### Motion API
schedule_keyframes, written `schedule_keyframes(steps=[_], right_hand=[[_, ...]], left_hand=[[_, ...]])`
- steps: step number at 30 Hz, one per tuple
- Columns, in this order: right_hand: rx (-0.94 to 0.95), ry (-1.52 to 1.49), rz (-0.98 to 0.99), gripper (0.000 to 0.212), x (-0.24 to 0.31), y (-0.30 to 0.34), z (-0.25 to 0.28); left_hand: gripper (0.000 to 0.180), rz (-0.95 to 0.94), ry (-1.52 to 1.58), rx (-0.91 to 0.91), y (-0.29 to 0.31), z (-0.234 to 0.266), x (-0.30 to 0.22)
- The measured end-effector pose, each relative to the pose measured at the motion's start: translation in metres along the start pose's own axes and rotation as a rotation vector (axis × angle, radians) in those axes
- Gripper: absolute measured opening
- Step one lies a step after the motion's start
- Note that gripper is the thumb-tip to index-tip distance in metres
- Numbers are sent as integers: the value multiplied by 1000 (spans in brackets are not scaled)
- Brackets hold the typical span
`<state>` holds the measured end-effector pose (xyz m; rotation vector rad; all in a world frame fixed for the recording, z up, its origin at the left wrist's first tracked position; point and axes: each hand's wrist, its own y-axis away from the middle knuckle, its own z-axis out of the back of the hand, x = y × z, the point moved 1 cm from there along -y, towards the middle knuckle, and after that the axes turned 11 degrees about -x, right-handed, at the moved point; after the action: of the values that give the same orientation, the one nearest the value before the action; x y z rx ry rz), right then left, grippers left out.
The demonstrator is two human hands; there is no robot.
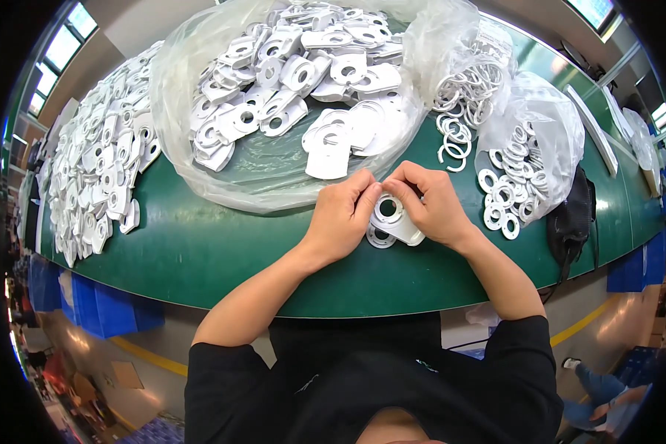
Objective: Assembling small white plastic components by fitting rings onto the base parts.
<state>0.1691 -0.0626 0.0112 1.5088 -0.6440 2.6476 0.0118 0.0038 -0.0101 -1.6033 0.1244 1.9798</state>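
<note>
Item, one white bracket plate with a round hole (401, 225): upper rim covered by fingertips, exact grip obscured. It was held clamped between the thumb and fingers of the left hand (340, 220) and the right hand (435, 211), just below their meeting tips. Item, one white ring (382, 245): partly hidden beneath the plate. Beyond, on the green table (237, 259): white rings in a clear bag at right; heaped plates in a large plastic bag (226, 194), many overlapped; another heap at left.
</note>
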Motion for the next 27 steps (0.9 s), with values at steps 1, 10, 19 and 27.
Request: schedule_keyframes(steps=[1,10,19,27], right_hand=[[-14,2,13,15,0,0,0],[-8,-5,-19,15,-1,1,-3],[7,-503,-333,17,-10,-6,-5],[-149,-568,-446,17,-19,-5,-6]], left_hand=[[21,3,-2,-6,0,0,0],[22,59,11,-25,2,-1,-1],[29,232,340,-10,-5,2,9],[28,167,261,78,2,-3,-4]])
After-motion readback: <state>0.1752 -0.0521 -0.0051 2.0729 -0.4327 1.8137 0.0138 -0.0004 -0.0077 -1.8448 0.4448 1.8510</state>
